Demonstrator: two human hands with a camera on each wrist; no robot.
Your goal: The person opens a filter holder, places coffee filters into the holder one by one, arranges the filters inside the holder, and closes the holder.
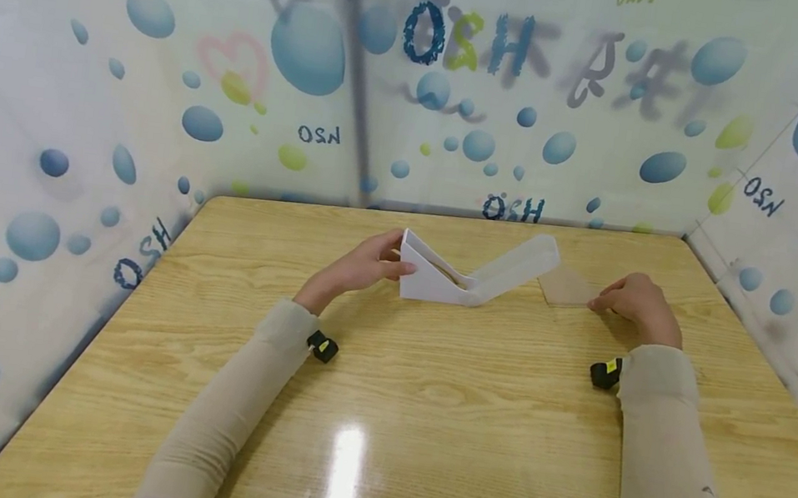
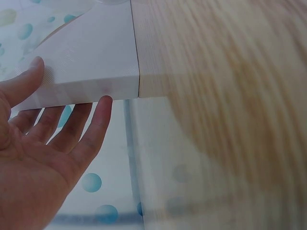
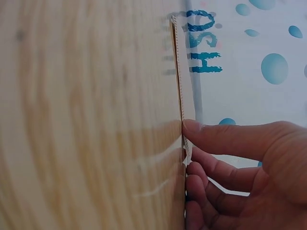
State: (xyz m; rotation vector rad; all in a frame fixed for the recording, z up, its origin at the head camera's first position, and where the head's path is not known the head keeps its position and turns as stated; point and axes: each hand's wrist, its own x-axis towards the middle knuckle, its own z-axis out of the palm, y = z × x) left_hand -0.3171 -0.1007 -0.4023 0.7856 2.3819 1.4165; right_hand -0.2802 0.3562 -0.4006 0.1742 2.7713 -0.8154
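Observation:
A white box (image 1: pixel 432 284) with sloping sides stands on the table, its translucent lid (image 1: pixel 517 270) swung open to the right. Brown material shows inside through the open top. My left hand (image 1: pixel 361 264) grips the box's left end, thumb on the near side; in the left wrist view the fingers reach the end face of the box (image 2: pixel 96 55). To the right of the lid lies a thin tan square, like a folded paper napkin (image 1: pixel 564 289). My right hand (image 1: pixel 640 303) pinches its right corner; the right wrist view shows the napkin's patterned edge (image 3: pixel 181 81) near the thumb.
The wooden table (image 1: pixel 466 426) reaches back to a printed curtain wall (image 1: pixel 401 115) with blue and green dots. Curtain panels also stand to the left and right. A small black wrist camera (image 1: pixel 322 347) sits on the left sleeve, another (image 1: pixel 605 374) on the right.

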